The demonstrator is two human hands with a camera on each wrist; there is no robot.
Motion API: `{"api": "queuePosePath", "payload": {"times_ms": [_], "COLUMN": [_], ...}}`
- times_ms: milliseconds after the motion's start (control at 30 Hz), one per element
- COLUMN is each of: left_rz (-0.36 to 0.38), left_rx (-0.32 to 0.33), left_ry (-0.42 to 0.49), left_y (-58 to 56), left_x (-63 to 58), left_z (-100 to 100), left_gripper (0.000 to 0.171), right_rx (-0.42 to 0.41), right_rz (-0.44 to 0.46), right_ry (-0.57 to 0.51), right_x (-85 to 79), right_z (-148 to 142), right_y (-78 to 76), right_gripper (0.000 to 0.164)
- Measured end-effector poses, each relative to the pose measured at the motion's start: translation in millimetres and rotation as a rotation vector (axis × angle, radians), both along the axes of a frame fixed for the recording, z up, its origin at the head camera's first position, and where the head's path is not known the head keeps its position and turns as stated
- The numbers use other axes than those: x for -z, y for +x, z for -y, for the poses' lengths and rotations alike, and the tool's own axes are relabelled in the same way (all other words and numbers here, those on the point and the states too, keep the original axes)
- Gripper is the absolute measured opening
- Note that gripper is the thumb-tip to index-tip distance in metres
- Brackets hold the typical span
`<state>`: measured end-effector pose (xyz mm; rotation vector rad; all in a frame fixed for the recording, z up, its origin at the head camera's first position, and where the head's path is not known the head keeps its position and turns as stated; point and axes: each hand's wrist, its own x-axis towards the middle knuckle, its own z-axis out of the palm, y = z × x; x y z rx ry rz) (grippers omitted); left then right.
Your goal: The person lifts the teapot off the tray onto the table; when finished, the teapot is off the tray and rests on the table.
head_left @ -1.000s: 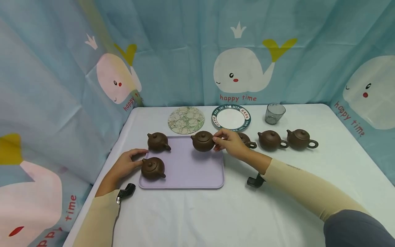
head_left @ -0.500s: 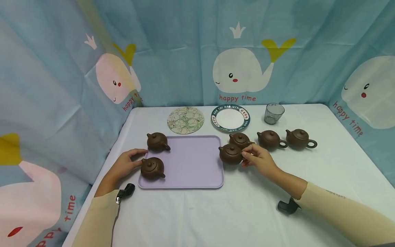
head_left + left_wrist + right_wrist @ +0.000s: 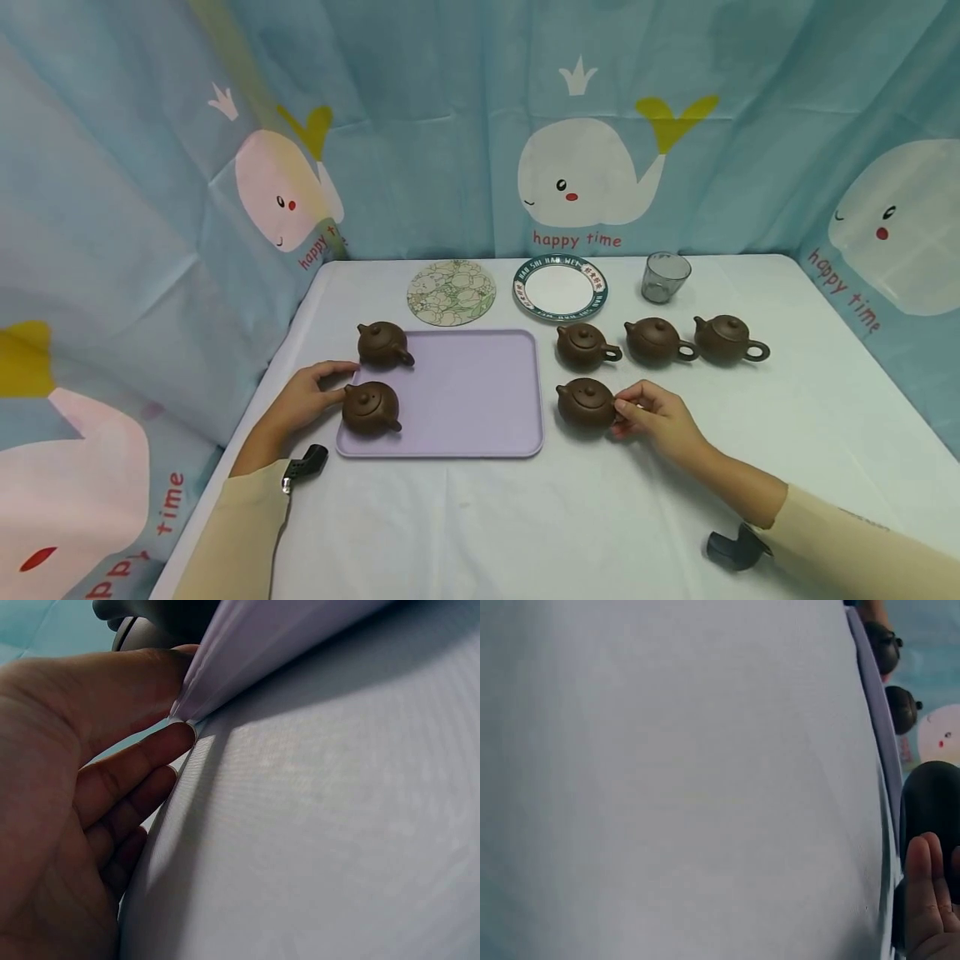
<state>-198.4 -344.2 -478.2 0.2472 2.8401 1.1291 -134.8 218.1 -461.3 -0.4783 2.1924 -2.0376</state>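
My right hand [image 3: 660, 421] pinches the handle of a brown teapot [image 3: 585, 403] just right of the lilac tray [image 3: 465, 400]; whether its base touches the cloth I cannot tell. The right wrist view catches this teapot [image 3: 930, 799] as a dark round shape above my fingers [image 3: 922, 889]. At the tray's left side, my left hand [image 3: 303, 400] holds the rim between thumb and fingers, as the left wrist view shows close up at the tray edge [image 3: 217, 675]. Two more teapots sit on the tray's left part, one behind [image 3: 382, 345] and one in front [image 3: 371, 408].
Three brown teapots stand in a row behind my right hand: one at the left [image 3: 585, 346], one in the middle [image 3: 657, 341], one at the right [image 3: 727, 339]. Farther back lie a patterned round mat [image 3: 452, 292], a green-rimmed plate [image 3: 527, 292] and a glass cup [image 3: 663, 279].
My right hand has carried its teapot from over the tray to the right and nearer, past the tray's edge. The left hand and the two teapots on the tray stay put.
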Motion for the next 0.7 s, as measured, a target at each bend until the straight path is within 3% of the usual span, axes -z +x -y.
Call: {"api": "queuePosePath", "payload": {"times_ms": [433,700], "left_rz": [-0.01,-0.024], "left_rx": [0.005,-0.006], "left_ry": [0.033,0.007], "left_y": [7.3,5.7], "left_x": [0.9,-2.2], "left_z": [-3.8,-2.8], "left_gripper": [0.044,0.044], "right_rx": [0.036,0.062], "right_rz": [0.036,0.044], "right_ry": [0.014,0.182], "right_x": [9.0,4.6], "right_z": [-5.4,-8.1], "right_y": [18.2,16.0], "right_gripper": [0.021,0.02]}}
